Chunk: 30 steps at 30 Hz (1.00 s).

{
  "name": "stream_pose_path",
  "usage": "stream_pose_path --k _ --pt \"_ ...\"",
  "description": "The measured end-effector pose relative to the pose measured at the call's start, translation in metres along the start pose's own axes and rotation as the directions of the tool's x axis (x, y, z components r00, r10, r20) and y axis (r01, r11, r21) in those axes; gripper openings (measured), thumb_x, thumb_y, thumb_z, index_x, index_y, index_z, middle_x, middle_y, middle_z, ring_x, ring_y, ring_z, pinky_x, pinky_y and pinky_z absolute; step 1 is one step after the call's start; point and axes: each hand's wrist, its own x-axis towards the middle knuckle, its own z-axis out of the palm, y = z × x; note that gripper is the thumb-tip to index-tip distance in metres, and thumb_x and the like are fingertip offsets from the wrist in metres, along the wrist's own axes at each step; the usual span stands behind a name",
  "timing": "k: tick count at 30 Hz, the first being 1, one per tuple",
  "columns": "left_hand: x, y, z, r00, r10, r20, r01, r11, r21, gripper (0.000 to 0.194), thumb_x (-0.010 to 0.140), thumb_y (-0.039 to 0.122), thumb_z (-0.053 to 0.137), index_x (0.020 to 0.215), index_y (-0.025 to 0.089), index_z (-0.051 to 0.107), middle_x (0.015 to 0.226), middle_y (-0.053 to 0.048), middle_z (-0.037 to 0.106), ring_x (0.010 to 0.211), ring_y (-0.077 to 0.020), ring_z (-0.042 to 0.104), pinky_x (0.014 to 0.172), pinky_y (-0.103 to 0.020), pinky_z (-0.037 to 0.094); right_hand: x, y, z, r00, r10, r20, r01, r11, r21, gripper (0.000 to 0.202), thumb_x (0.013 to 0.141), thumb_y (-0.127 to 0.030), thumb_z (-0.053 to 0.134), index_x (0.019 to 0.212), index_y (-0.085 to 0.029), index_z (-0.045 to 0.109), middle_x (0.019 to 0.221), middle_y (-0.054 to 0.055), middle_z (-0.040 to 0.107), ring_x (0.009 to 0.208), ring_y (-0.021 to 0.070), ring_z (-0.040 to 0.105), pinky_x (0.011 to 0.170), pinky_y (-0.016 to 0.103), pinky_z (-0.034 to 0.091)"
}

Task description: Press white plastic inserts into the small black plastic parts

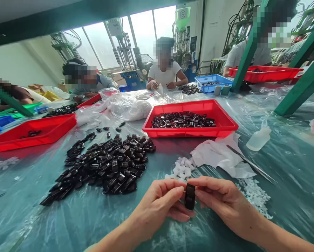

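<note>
Between my two hands stands a small glossy black plastic part (190,196), held upright just above the table. My left hand (161,204) pinches its left side with thumb and fingers. From the right, my right hand (224,203) grips the same part near its top. A large heap of similar black parts (112,162) lies to the left of my hands. Just beyond my fingers is a small pile of white pieces (182,168), and finer white bits (255,196) are scattered beside my right hand.
A red tray (191,133) with black parts sits ahead; another red tray (33,141) is at left. Tweezers (251,164), a white cloth (220,154) and a squeeze bottle (259,139) lie at right. Green posts (301,87) rise there. Several people sit across the plastic-covered table.
</note>
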Motion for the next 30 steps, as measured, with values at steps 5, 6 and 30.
stream_pose_path --k 5,6,30 --pt "-0.001 -0.001 0.001 0.999 -0.040 -0.007 0.040 0.999 0.012 0.027 0.080 0.037 0.054 0.091 0.013 0.062 0.085 -0.008 0.067 0.072 -0.0176 0.067 0.057 -0.018 0.050 0.001 0.000 -0.002 1.000 -0.008 0.016 0.009 1.000 -0.029 0.027 0.086 -0.029 0.048 0.107 -0.024 0.063 0.083 0.003 0.060 0.072 0.0129 0.055 0.064 0.024 0.048" --pt "-0.001 -0.001 0.002 0.999 -0.048 -0.017 0.048 0.999 0.014 0.027 0.078 0.037 0.056 0.090 0.013 0.061 0.082 -0.007 0.067 0.070 -0.0176 0.067 0.056 -0.018 0.049 0.001 -0.001 -0.002 0.999 -0.029 0.021 0.030 0.998 -0.058 0.026 0.087 -0.028 0.047 0.106 -0.024 0.064 0.080 0.002 0.060 0.071 0.0123 0.054 0.064 0.024 0.047" --pt "-0.001 -0.006 0.005 0.994 -0.086 -0.067 0.084 0.996 -0.040 0.031 0.064 0.030 0.072 0.082 0.011 0.057 0.080 -0.009 0.068 0.066 -0.0170 0.066 0.051 -0.017 0.047 0.043 0.028 -0.154 0.386 -0.080 -0.919 -0.467 0.842 -0.270 0.028 0.086 -0.030 0.051 0.110 -0.015 0.053 0.108 0.006 0.056 0.090 0.0175 0.057 0.075 0.037 0.049"
